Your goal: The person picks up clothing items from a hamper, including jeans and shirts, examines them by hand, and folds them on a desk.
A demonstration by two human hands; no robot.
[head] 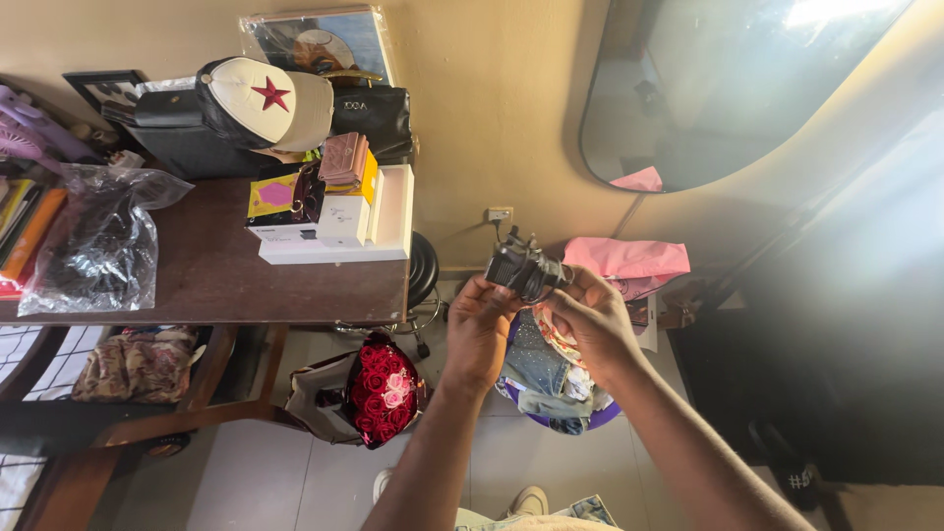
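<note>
Small black camera-like device, held in the air between both hands above the floor. Left hand closed on its near end from below; right hand gripping the lens side with fingertips. Directly beneath the hands: a basket of clothes; to the left hand's side, a bouquet of red roses, and further left the dark surface carrying boxes and a cap. Risk: the fingertip grip looks light, so a twist could let the device slip and fall.
</note>
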